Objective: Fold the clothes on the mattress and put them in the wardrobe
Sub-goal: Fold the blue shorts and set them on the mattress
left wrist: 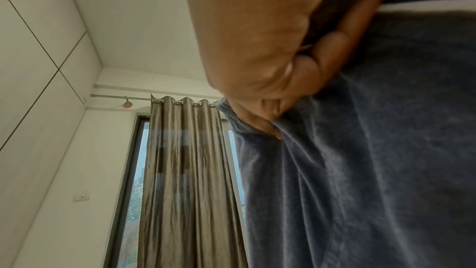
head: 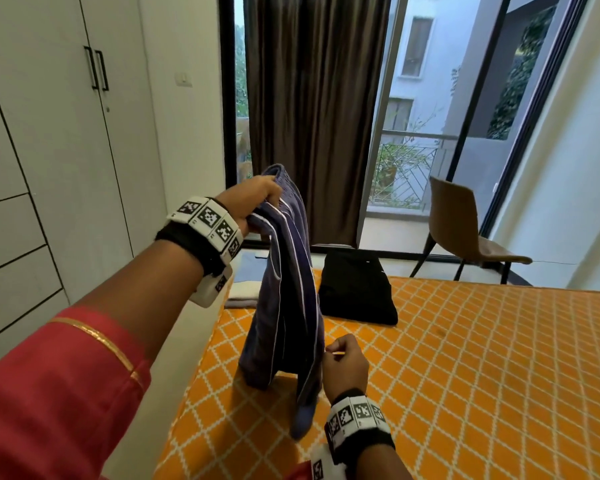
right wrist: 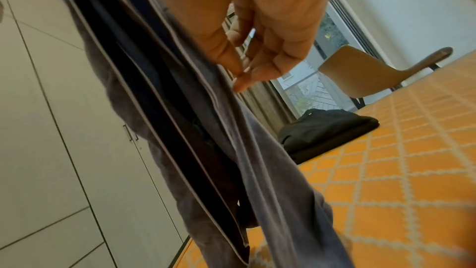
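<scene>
Dark blue trousers [head: 284, 289] with white piping hang upright, their lower end resting on the orange patterned mattress [head: 465, 358]. My left hand [head: 257, 199] grips their top end, raised above the mattress's left edge; in the left wrist view its fingers [left wrist: 322, 54] curl into the blue cloth [left wrist: 360, 170]. My right hand [head: 343, 362] is lower, at the trousers' right edge. In the right wrist view its thumb and fingertips [right wrist: 244, 74] pinch the piped edge of the trousers [right wrist: 180, 129]. The white wardrobe [head: 49, 133] stands on the left with its doors closed.
A folded black garment [head: 357, 292] lies on the mattress's far end, with a folded grey and white pile [head: 245, 282] left of it. A brown chair [head: 465, 230] stands beyond the mattress by the glass door. A dark curtain [head: 312, 98] hangs behind.
</scene>
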Motion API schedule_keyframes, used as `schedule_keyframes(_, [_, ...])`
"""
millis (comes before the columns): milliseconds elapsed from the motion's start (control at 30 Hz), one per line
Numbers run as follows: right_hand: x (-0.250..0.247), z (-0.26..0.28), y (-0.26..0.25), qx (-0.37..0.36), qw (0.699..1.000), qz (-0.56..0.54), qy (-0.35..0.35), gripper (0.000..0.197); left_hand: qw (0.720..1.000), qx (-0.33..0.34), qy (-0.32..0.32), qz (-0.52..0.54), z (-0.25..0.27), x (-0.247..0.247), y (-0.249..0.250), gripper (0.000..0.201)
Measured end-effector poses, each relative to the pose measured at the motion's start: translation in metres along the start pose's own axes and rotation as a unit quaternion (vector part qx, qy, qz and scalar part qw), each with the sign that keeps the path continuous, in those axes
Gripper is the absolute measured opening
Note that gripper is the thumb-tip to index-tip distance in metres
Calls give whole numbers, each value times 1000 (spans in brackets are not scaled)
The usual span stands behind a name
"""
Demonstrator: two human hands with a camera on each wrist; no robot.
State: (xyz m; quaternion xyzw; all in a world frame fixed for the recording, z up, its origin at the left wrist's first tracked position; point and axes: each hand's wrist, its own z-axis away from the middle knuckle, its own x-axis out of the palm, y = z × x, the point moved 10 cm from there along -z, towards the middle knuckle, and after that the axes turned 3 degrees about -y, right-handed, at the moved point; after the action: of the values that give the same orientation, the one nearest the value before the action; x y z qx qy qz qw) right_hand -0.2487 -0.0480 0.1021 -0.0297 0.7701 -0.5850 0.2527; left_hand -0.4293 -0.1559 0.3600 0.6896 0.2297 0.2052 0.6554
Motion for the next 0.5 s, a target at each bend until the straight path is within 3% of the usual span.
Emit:
schedule_keyframes(67, [-2, 3, -10, -46, 999, -9, 1, 25, 1000, -11, 13, 6, 3, -2, 3, 21])
schedule_keyframes(133, [-3, 10, -34, -138, 990, -13, 10, 32, 999, -19, 32, -7, 3, -4, 5, 21])
schedule_keyframes(300, [23, 41, -74, -269, 961, 6, -71, 26, 998, -27, 57, 5, -1, -5, 0, 36])
schedule_keyframes(400, [33, 53, -83, -298, 951, 27, -74, 25, 998, -35, 43, 33, 3, 3, 0, 30])
schedule_keyframes(500, [40, 45, -73, -259, 963, 37, -64, 27, 998, -27, 37, 30, 5, 10, 7, 26])
